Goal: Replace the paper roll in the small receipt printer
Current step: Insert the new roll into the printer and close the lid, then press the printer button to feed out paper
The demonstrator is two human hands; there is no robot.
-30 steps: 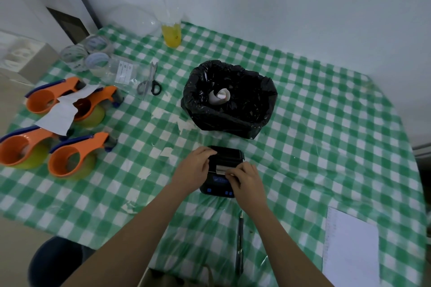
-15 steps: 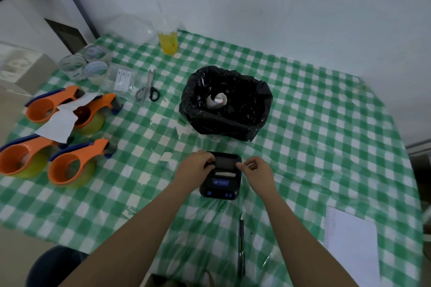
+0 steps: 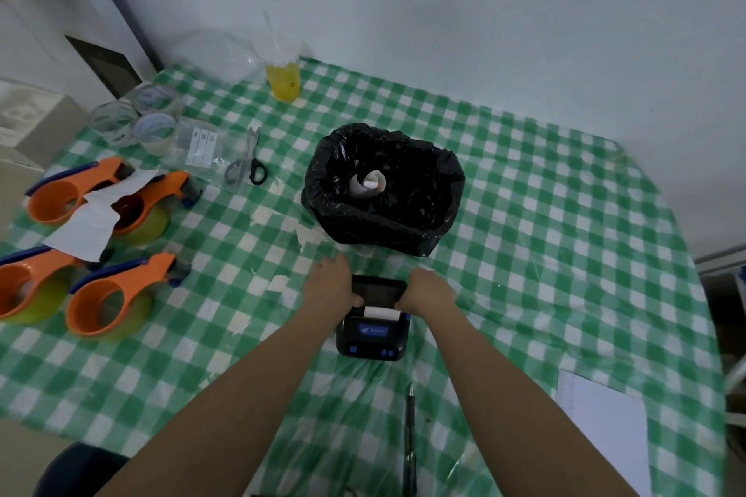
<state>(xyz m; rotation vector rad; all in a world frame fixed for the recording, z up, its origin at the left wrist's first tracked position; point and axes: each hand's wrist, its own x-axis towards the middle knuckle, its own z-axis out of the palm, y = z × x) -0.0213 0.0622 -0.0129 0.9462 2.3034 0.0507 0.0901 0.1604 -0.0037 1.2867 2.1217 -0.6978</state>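
Item, fingers: our left hand (image 3: 329,286) and right hand (image 3: 428,293) curl around the two sides of the receipt printer (image 3: 373,319), thumbs pressing its lid from either edge; both grips are closed on the casing.

Item, printer: small, black, blue panel and buttons on its near face, a white paper strip (image 3: 378,312) showing at the slot. It sits at the table's near centre, just near of the bin (image 3: 383,190).

Item, bin: black-lined, holding a spent paper roll (image 3: 368,184).

Item, surface: green-and-white checked tablecloth (image 3: 545,254) under clear plastic.

Item, left side: four orange tape dispensers (image 3: 117,295), a white slip (image 3: 93,218), scissors (image 3: 246,161), clear tape rolls (image 3: 133,121).

Item, far edge: a cup of yellow drink (image 3: 283,81) by the pale wall (image 3: 444,12).

Item, near right: a pen (image 3: 409,440) and a white sheet (image 3: 601,424).
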